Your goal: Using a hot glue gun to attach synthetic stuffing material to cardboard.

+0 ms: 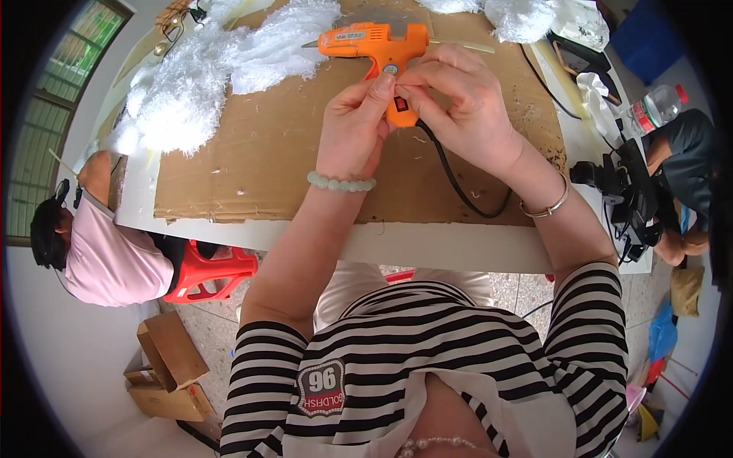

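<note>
My left hand [355, 118] and my right hand [466, 107] meet over the middle of the cardboard sheet [275, 168]. Both pinch with thumb and forefinger, tips close together. Whatever is between the fingertips is too small to make out. Just beyond them lies an orange hot glue gun [363, 40], nozzle pointing left, its handle partly behind my fingers. A pale glue stick [477, 47] shows to the right of its back end. The gun's black cord [450, 169] curves from the handle toward the near right.
Heaps of shiny white shredded fibre [172, 114] cover the far left, with more fibre [523, 17] at the far right. A clear bottle [658, 105] and black equipment [630, 187] are on the right. A person in pink [114, 256] sits left by a red stool [210, 271]; another person's legs [679, 149] are right.
</note>
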{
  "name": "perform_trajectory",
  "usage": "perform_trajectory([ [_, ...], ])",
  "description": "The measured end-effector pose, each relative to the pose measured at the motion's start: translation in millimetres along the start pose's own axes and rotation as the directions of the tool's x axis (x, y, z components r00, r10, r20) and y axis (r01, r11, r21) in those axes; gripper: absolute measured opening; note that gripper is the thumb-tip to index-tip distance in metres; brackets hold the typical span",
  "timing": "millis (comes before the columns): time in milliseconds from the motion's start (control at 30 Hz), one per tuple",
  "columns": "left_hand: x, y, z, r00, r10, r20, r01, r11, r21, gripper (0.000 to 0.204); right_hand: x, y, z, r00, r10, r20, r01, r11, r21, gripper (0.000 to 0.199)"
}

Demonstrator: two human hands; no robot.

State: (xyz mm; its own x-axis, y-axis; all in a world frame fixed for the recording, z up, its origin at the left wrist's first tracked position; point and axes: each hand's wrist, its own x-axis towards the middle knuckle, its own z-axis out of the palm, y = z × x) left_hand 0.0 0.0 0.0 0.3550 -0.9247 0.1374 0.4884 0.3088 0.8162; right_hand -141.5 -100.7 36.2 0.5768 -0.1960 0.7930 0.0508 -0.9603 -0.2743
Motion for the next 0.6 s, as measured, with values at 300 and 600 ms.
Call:
perform_trajectory([
  [300, 0, 5, 3, 0.992, 0.089, -0.093, -0.074, 0.984, 0.160, 0.019, 30, -31, -49, 0.926, 0.244, 0.288, -0.354, 0.295, 0.888, 0.020],
  [600, 1, 4, 6, 0.975, 0.188, -0.120, -0.134, 0.923, 0.360, 0.012, 25, -51, -61, 0.888, 0.037, 0.459, -0.364, 0.667, 0.650, 0.014],
])
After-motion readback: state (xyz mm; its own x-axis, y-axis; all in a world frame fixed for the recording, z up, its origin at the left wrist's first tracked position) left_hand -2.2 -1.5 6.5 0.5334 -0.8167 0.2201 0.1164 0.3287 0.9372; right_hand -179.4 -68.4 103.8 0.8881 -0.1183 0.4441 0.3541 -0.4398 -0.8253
